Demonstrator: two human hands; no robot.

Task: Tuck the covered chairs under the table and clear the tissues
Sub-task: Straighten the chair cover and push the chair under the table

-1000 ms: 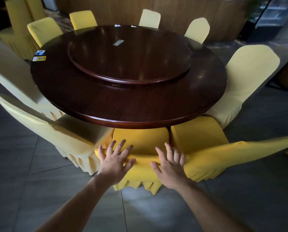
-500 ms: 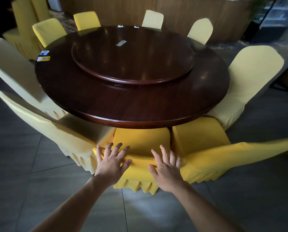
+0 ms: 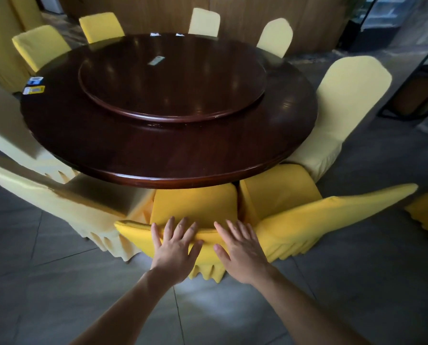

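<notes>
A round dark wooden table point(image 3: 123, 150) with a raised turntable point(image 3: 173, 80) stands ringed by chairs in yellow covers. Directly before me is a bright yellow covered chair point(image 3: 195, 207), its seat partly under the table's near edge. My left hand point(image 3: 174, 247) and my right hand point(image 3: 241, 250) both press flat on the top of its backrest, fingers straight and spread. Small tissue packs lie on the table: two at the left edge point(image 3: 35, 85), one on the turntable point(image 3: 156, 60), two at the far rim point(image 3: 166, 34).
Another bright yellow chair point(image 3: 295, 210) stands close on the right, a pale one point(image 3: 66, 207) close on the left. More covered chairs ring the far side. Stacked covered chairs point(image 3: 1, 33) stand at the back left. A wooden wall point(image 3: 245, 8) runs behind; grey floor tiles lie underfoot.
Both hands have slid forward with the chair, whose seat has gone a little further under the table. The view has moved closer to the table.
</notes>
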